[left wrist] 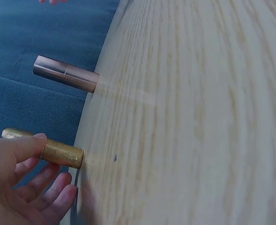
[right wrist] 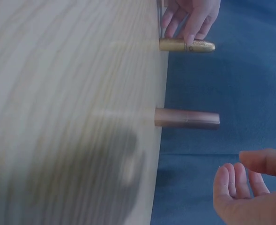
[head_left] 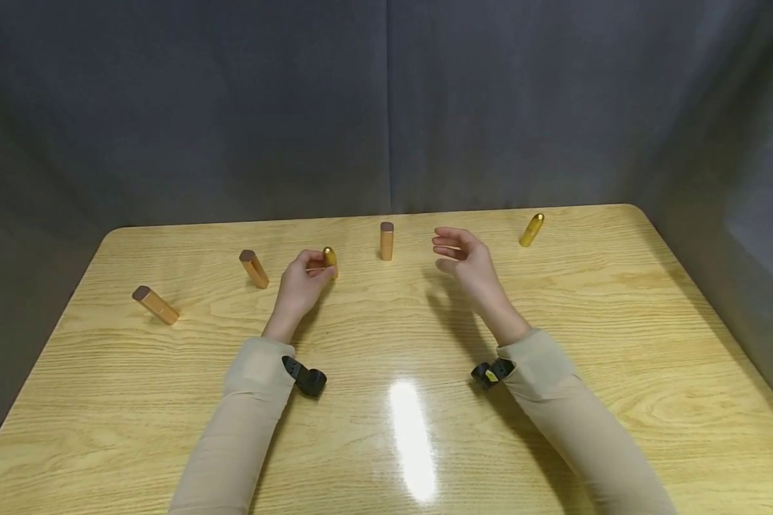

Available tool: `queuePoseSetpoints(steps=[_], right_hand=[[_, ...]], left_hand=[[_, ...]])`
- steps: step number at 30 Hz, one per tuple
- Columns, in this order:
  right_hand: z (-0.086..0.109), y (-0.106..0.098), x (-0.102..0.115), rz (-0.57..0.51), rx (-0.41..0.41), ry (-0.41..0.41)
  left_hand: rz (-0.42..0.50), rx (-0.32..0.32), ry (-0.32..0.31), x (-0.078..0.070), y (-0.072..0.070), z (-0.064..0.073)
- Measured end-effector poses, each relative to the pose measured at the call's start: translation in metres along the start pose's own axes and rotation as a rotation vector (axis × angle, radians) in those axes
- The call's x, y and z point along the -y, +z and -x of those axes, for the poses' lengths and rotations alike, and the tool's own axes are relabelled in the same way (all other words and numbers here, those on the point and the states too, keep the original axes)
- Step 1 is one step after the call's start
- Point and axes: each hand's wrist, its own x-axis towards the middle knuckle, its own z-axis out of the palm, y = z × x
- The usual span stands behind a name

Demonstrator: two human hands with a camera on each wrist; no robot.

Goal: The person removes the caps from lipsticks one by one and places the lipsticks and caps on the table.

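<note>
Well, the outer copper tube (head_left: 157, 305) and the inner copper tube (head_left: 254, 270) stand on the counter (head_left: 361, 443), narrow-based, so a brushing sleeve might topple them. The left hand (head_left: 301, 285) pinches an upright gold tube (head_left: 331, 263); a crooked release could tip it. The middle copper tube (head_left: 386, 242) risks a knock from the right hand (head_left: 473, 261), raised nearby, loosely spread, holding nothing. The far gold tube (head_left: 532, 229) could roll if toppled.

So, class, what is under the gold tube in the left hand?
The gold tube stands on the wooden table, which shows around its base; the patch covered by the base cannot be seen.
</note>
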Motion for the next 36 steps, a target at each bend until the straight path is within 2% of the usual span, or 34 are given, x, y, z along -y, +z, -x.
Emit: queuePoseSetpoints(steps=[10, 17, 30, 36], right_hand=[[-0.003, 0.023, 0.006, 0.020, 0.068, -0.004], [-0.004, 0.038, 0.007, 0.035, 0.110, -0.013], [-0.007, 0.059, -0.004, 0.023, 0.156, -0.026], [-0.007, 0.064, -0.007, 0.023, 0.171, 0.001]], left_hand=[[0.017, 0.024, 0.015, 0.001, 0.000, 0.003], [0.029, 0.063, 0.026, -0.003, 0.002, 0.007], [0.035, 0.097, 0.035, -0.010, 0.014, 0.016], [0.104, 0.147, 0.047, -0.016, 0.020, 0.022]])
